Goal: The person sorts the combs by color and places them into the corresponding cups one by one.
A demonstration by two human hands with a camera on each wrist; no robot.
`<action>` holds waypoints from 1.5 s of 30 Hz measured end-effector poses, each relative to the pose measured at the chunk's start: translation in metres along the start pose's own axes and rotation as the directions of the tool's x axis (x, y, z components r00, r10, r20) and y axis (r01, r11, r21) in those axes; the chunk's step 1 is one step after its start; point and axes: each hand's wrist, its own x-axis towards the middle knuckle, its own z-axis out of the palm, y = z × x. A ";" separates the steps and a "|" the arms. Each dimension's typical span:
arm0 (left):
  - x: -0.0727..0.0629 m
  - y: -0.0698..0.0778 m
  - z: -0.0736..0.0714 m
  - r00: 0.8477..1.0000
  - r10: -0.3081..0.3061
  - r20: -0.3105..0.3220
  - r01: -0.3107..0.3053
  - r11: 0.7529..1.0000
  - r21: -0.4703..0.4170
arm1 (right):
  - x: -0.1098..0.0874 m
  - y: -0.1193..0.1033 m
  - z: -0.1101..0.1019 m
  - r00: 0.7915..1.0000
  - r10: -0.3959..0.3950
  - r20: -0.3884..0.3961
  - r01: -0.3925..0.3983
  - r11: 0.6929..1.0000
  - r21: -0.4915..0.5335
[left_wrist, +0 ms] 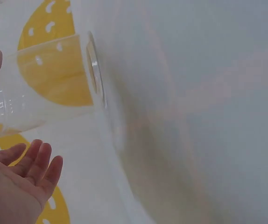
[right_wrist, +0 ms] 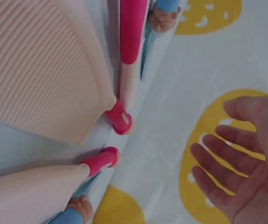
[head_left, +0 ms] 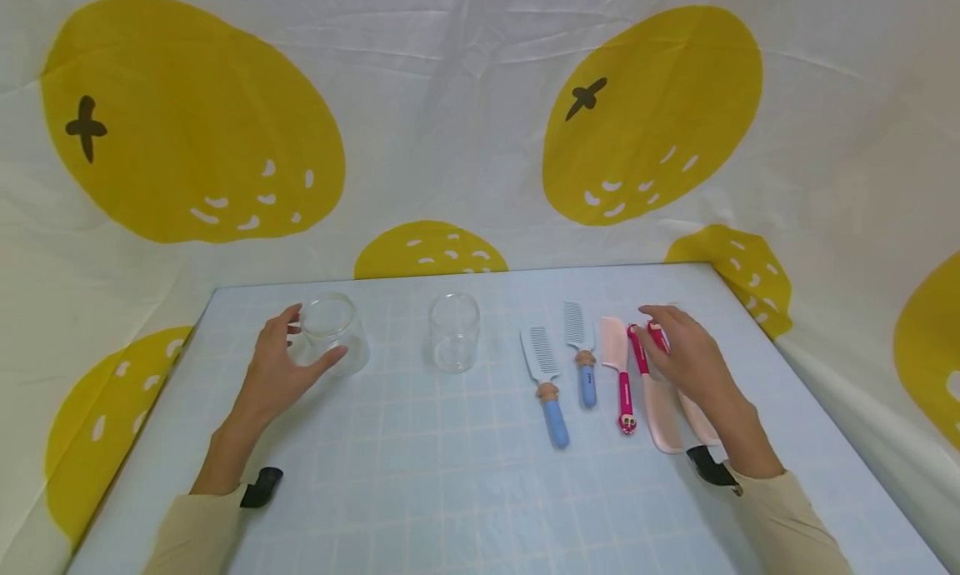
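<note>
My left hand [head_left: 277,371] is spread around the left side of a clear glass cup [head_left: 333,333], thumb in front and fingers behind. In the left wrist view a gap shows between the fingers of that hand [left_wrist: 19,186] and the cup [left_wrist: 54,79]. Over at the right, my right hand [head_left: 697,354] hovers with loosely bent fingers above two pink combs, one [head_left: 662,417] beside the other [head_left: 697,421], partly covering their magenta handles. Nothing lies in its palm [right_wrist: 246,158] in the right wrist view.
A second clear glass cup [head_left: 454,333] stands mid-table. Right of it lie two combs with blue handles, a larger [head_left: 553,421] and a smaller [head_left: 587,383], then a third pink comb [head_left: 615,342]. A fruit-patterned curtain [head_left: 450,142] hangs behind the table's back edge.
</note>
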 end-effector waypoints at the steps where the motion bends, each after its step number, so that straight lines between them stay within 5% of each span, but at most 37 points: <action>1: 0.001 0.000 0.001 1.000 -0.006 0.003 0.006 1.000 -0.008 | 0.000 -0.002 0.001 1.000 0.002 0.003 -0.002 1.000 0.003; 9: 0.006 0.003 0.010 0.992 -0.118 0.042 0.119 0.992 -0.033 | 0.002 -0.016 0.007 0.997 -0.079 -0.008 0.079 0.997 0.019; 25: 0.006 0.006 0.008 0.980 -0.165 0.111 0.180 0.974 -0.138 | 0.004 -0.049 0.023 0.988 -0.120 0.096 0.110 0.989 0.101; 45: 0.002 0.003 -0.003 0.955 -0.113 0.274 0.176 0.960 -0.220 | 0.001 -0.091 0.056 0.952 -0.214 0.218 0.184 0.971 0.153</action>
